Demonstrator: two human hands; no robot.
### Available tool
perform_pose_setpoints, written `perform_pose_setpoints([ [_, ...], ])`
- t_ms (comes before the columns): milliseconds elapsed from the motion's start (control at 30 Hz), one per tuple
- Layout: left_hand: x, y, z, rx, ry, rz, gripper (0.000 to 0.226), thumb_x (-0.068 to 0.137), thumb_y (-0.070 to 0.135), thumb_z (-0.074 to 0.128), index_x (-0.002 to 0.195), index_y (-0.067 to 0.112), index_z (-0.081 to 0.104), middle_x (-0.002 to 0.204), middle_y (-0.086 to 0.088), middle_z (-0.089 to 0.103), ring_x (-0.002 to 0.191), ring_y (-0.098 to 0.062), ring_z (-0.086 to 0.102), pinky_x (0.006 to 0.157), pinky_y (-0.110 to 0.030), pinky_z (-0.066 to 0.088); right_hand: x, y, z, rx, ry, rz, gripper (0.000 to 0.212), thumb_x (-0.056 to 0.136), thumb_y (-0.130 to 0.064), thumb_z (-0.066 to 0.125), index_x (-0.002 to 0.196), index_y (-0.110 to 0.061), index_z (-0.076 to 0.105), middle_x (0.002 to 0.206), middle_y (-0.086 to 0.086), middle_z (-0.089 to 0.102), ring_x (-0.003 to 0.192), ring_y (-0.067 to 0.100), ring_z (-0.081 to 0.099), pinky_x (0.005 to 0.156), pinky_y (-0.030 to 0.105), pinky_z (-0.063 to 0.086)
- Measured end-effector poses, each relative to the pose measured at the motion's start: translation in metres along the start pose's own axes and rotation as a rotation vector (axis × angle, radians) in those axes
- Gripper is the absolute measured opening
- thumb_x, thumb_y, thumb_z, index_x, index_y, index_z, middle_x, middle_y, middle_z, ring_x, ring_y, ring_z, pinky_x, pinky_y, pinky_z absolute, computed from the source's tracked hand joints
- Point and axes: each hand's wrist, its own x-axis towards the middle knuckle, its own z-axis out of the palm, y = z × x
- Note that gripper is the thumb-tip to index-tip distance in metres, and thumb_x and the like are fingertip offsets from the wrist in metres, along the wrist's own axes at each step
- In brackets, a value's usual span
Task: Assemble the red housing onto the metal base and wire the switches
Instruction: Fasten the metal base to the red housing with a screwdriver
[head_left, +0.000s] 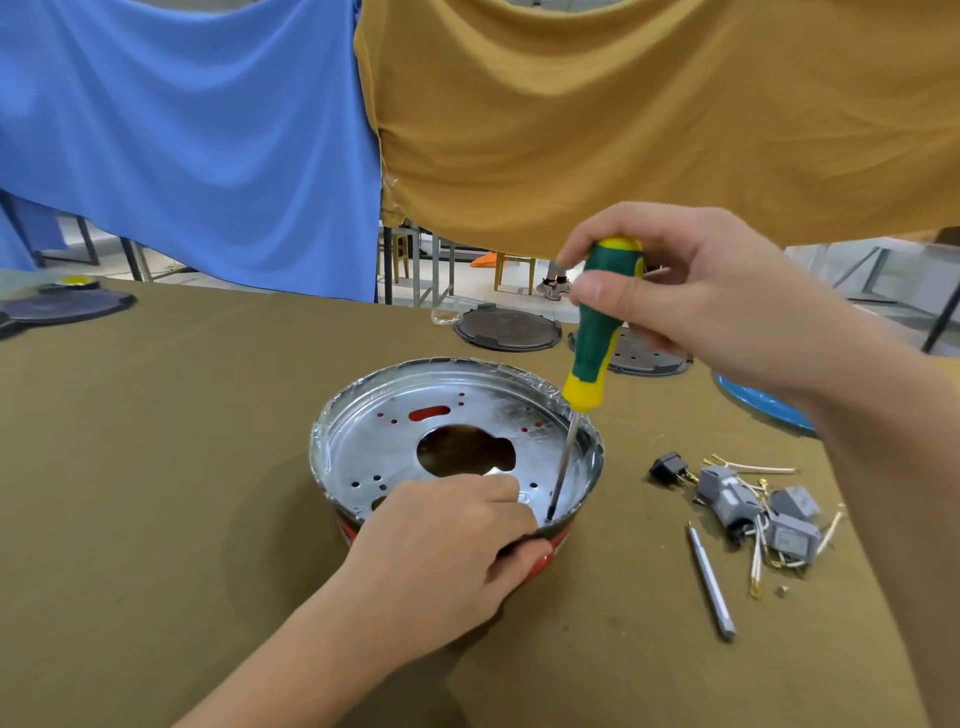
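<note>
Metal base: nested in red housing, on tabletop. Left hand fingers clamped over near rim, steadying. Right hand fingers closed round screwdriver; tip beside left fingertips, likely driving screw. Switches: loose, right of fingers, unwired.

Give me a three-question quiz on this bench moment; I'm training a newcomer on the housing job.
1. True or false: the right hand holds the screwdriver with its tip down inside the metal base.
2. Which hand steadies the near rim of the base, over the red housing?
3. The grey switches lie: A) inside the base, B) on the table to its right, C) in the left hand.

Key: 1 true; 2 left hand; 3 B.
</note>
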Motion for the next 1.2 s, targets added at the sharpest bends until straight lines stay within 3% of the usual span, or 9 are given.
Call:
perform_pose_setpoints([
  [167,0.000,0.001,0.000,0.012,0.002,0.014,0.033,0.088,0.046,0.047,0.065,0.030,0.064,0.062,0.014,0.043,0.053,-0.001,0.028,0.039,-0.014,0.022,0.003,-0.005,0.031,-0.671,0.364,0.047,0.035,0.096,-0.050,0.050,0.088,-0.016,0.058,0.064,0.004,0.055,0.064,0.032,0.056,0.059,0.038,0.047],
  [333,0.000,0.000,0.000,0.004,0.009,0.010,0.035,0.089,0.046,0.045,0.064,0.029,0.062,0.063,0.014,0.043,0.052,-0.002,0.027,0.037,-0.018,0.028,0.003,-0.002,0.013,-0.185,-0.049,0.106,0.038,0.099,-0.043,0.050,0.136,-0.035,0.047,0.097,-0.005,0.059,0.069,0.008,0.053,0.060,0.025,0.039],
  [433,-0.001,0.000,0.001,0.016,0.016,0.015,0.035,0.090,0.045,0.045,0.062,0.028,0.058,0.063,0.013,0.042,0.053,-0.003,0.028,0.037,-0.019,0.027,-0.002,-0.003,-0.001,0.050,-0.114,0.044,0.025,0.094,-0.026,0.064,0.115,-0.038,0.063,0.091,-0.004,0.063,0.059,0.009,0.054,0.049,0.024,0.042],
  [500,0.000,0.000,0.000,0.017,0.014,0.015,0.035,0.089,0.045,0.046,0.062,0.028,0.058,0.063,0.013,0.040,0.051,-0.004,0.031,0.038,-0.018,0.026,0.000,-0.002,0.003,-0.095,0.026,0.049,0.010,0.088,-0.033,0.069,0.098,-0.033,0.066,0.076,-0.009,0.060,0.055,0.011,0.051,0.052,0.026,0.040],
  [633,0.000,0.001,0.000,0.009,0.015,0.015,0.034,0.088,0.046,0.046,0.065,0.030,0.064,0.062,0.013,0.042,0.050,-0.004,0.041,0.036,-0.019,0.030,0.003,-0.005,0.028,-0.543,0.329,0.095,0.032,0.086,-0.051,0.064,0.086,-0.020,0.059,0.067,-0.001,0.059,0.064,0.025,0.057,0.054,0.031,0.036],
  [800,-0.001,0.000,0.001,-0.010,0.009,0.010,0.035,0.089,0.045,0.045,0.063,0.028,0.061,0.063,0.013,0.043,0.050,-0.004,0.040,0.037,-0.019,0.030,0.004,0.001,0.015,-0.178,0.015,0.127,0.044,0.094,-0.047,0.056,0.135,-0.034,0.047,0.095,-0.009,0.058,0.068,0.004,0.051,0.059,0.022,0.038],
  [900,-0.001,0.000,0.001,0.014,0.010,0.017,0.035,0.090,0.044,0.045,0.062,0.028,0.058,0.062,0.013,0.043,0.050,-0.004,0.039,0.037,-0.018,0.027,0.001,0.000,0.005,0.046,-0.063,0.057,0.028,0.094,-0.028,0.063,0.119,-0.041,0.060,0.093,-0.001,0.063,0.058,0.007,0.054,0.051,0.023,0.042],
  [1000,-0.001,0.000,0.002,0.012,0.011,0.015,0.036,0.089,0.046,0.044,0.063,0.028,0.062,0.063,0.012,0.043,0.050,-0.004,0.043,0.035,-0.021,0.033,0.003,-0.002,0.011,-0.163,0.107,0.057,0.008,0.089,-0.036,0.069,0.095,-0.034,0.064,0.073,-0.007,0.060,0.046,0.007,0.048,0.047,0.024,0.039],
  [1200,0.000,0.001,0.002,0.010,0.027,0.027,0.035,0.089,0.045,0.045,0.064,0.028,0.062,0.063,0.013,0.039,0.050,-0.004,0.039,0.036,-0.021,0.034,0.002,-0.006,0.029,-0.622,0.297,0.153,0.036,0.091,-0.057,0.057,0.101,-0.022,0.057,0.073,0.000,0.056,0.069,0.028,0.055,0.056,0.032,0.034],
])
